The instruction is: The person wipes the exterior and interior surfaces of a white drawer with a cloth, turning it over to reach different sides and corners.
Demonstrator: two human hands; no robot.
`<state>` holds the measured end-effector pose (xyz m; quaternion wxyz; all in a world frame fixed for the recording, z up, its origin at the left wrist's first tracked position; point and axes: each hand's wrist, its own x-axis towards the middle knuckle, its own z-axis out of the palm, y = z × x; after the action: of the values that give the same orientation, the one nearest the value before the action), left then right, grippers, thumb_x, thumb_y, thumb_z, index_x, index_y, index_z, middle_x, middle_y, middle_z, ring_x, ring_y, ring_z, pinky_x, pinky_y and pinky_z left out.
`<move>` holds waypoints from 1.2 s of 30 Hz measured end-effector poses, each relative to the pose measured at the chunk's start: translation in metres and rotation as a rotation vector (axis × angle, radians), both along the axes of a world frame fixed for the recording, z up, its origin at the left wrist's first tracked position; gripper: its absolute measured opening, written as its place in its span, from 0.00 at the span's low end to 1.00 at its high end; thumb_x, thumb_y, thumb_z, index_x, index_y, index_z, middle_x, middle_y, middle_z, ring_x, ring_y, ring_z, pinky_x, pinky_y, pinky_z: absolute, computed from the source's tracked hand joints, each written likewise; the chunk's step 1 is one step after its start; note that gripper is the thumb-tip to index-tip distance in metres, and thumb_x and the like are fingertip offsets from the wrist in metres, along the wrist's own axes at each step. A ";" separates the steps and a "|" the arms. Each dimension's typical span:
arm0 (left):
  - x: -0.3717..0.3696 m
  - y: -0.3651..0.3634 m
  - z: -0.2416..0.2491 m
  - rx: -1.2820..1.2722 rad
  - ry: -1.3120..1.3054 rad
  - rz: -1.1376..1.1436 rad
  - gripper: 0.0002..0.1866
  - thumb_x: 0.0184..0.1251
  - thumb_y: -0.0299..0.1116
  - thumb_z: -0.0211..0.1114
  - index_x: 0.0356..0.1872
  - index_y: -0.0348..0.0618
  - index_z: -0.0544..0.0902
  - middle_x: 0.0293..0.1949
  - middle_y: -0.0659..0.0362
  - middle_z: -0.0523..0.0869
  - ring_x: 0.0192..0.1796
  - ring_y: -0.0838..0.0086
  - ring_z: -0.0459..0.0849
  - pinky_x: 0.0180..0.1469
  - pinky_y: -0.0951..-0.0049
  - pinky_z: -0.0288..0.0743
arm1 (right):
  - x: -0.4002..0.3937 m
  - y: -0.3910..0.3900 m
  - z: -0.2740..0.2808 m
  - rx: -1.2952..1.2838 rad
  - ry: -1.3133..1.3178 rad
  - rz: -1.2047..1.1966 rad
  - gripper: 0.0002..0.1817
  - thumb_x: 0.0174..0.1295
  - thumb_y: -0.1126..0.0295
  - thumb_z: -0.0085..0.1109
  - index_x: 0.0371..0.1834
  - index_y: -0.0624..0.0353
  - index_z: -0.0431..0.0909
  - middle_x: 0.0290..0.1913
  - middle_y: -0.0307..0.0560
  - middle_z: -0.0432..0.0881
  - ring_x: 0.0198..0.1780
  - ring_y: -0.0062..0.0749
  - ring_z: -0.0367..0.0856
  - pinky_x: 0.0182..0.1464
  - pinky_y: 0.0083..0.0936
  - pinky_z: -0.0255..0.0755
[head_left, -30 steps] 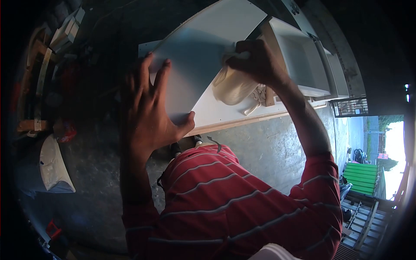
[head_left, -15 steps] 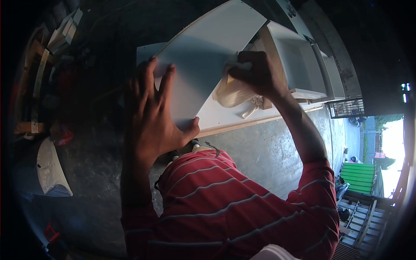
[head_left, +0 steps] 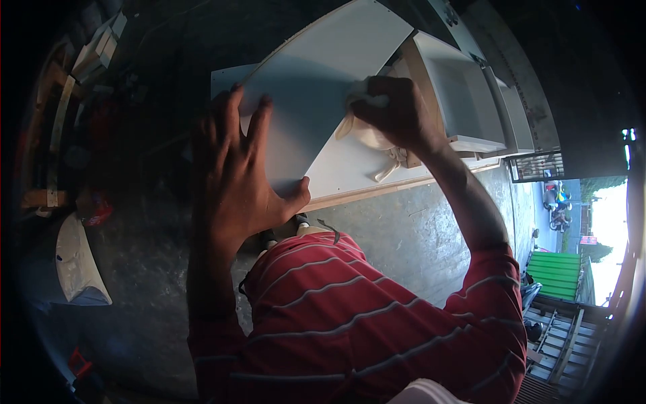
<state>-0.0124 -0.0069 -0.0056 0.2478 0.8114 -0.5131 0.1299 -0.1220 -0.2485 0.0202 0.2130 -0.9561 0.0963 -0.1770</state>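
Note:
A white panel (head_left: 323,60) lies at an angle over another white board (head_left: 346,168) on the work surface. My left hand (head_left: 242,168) spans the near end of the panel, fingers spread wide, with the thumb at one edge and the forefinger at the opposite edge. My right hand (head_left: 397,111) is closed round a bunched white cloth (head_left: 360,94) at the panel's right edge. Part of the cloth is hidden by the fingers. Below that hand, pale crumpled material (head_left: 370,138) with a knotted end hangs over the lower board.
White box-like cabinet parts (head_left: 461,94) stand right of the panel. Beneath is a grey concrete floor (head_left: 417,232). A white sack (head_left: 77,262) and wooden pieces (head_left: 50,198) are at left. A green corrugated container (head_left: 553,276) stands outside at right, near a motorcycle (head_left: 558,209).
My right hand has shifted slightly with the cloth, which now presses farther onto the panel's face. The left hand stays in place. A motorcycle has come into view outside.

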 end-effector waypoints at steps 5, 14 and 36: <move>0.000 0.002 -0.002 0.019 0.029 0.003 0.49 0.37 0.44 0.75 0.68 0.41 0.68 0.69 0.45 0.62 0.67 0.47 0.67 0.64 0.48 0.65 | 0.008 -0.013 0.009 0.320 0.025 -0.160 0.15 0.52 0.61 0.69 0.33 0.63 0.85 0.24 0.51 0.84 0.26 0.31 0.84 0.33 0.29 0.77; 0.001 0.001 -0.002 -0.007 0.021 -0.014 0.48 0.38 0.47 0.75 0.66 0.39 0.70 0.68 0.42 0.63 0.66 0.47 0.67 0.65 0.48 0.63 | 0.006 -0.056 -0.015 0.122 -0.093 -0.216 0.19 0.55 0.57 0.68 0.39 0.63 0.85 0.28 0.54 0.85 0.31 0.34 0.86 0.35 0.33 0.79; 0.005 0.001 -0.002 0.030 0.005 -0.067 0.50 0.39 0.53 0.72 0.67 0.39 0.68 0.69 0.40 0.62 0.64 0.43 0.67 0.63 0.46 0.63 | 0.031 -0.057 -0.079 -0.108 -0.572 -0.022 0.20 0.67 0.62 0.50 0.58 0.57 0.79 0.52 0.56 0.79 0.59 0.57 0.75 0.72 0.49 0.58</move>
<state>-0.0069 -0.0056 -0.0080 0.2412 0.7977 -0.5413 0.1121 -0.0915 -0.3060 -0.0591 0.1784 -0.8762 0.0332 -0.4464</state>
